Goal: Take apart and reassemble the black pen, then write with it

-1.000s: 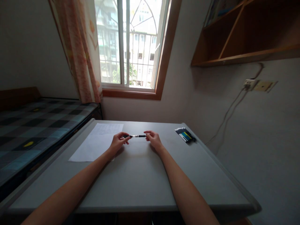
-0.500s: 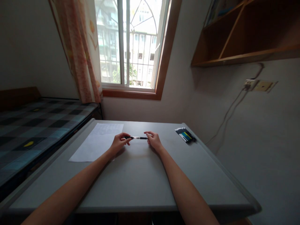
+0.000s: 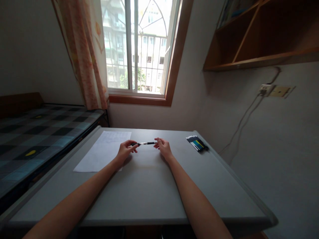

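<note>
A black pen with a clear section in its middle is held nearly level above the table, one end in each hand. My left hand pinches its left end, close to the right edge of a sheet of paper. At the other end, the fingers of my right hand are closed on the pen's tip region, which they partly hide. Faint rows of marks show on the upper part of the paper.
The pale grey table fills the lower view. Several pens, dark with some blue and yellow, lie side by side near its right edge. A bed is on the left, a window behind, a wooden shelf at upper right.
Both hands and the pen have risen slightly in view. The pen's right end now sits a little higher, and the right hand's fingers have shifted around it.
</note>
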The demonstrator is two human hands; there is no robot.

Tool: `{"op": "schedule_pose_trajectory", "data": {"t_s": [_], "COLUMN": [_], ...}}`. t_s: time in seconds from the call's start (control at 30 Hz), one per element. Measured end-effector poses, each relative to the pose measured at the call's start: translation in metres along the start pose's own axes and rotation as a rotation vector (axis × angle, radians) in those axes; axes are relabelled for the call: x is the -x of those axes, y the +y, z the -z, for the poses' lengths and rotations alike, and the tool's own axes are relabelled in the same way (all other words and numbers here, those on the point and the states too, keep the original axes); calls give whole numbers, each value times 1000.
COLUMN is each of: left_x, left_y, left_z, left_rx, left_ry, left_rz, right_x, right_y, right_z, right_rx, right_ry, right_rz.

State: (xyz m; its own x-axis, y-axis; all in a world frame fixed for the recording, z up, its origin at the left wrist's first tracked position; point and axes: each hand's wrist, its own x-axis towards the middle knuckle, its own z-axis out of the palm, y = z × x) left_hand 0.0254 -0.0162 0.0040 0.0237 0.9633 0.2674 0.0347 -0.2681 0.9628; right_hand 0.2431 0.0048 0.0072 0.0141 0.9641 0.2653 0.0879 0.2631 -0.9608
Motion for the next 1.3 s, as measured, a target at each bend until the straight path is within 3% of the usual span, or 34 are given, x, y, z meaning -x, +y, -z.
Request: {"op": "schedule_pose_trajectory", "data": {"t_s": [0.1, 0.37, 0.83, 1.0, 1.3], "left_x": [0, -1, -1, -2, -1], "left_y": [-1, -2, -1, -3, -2], "left_z": [2, 2, 1, 2, 3], "left_rx": [19, 20, -3, 15, 29], "left_ry": [34, 25, -5, 12, 34], "left_rz": [14, 11, 13, 17, 27], "right_x": [-1, 1, 1, 1, 2], "right_y": [-2, -3, 8, 3, 1], "right_z": [3, 1, 3, 3, 1], "right_rx": [-6, -36, 180, 50, 2], "right_ry": [54, -45, -106, -52, -114], "right_rz": [9, 69, 78, 33, 51]}}
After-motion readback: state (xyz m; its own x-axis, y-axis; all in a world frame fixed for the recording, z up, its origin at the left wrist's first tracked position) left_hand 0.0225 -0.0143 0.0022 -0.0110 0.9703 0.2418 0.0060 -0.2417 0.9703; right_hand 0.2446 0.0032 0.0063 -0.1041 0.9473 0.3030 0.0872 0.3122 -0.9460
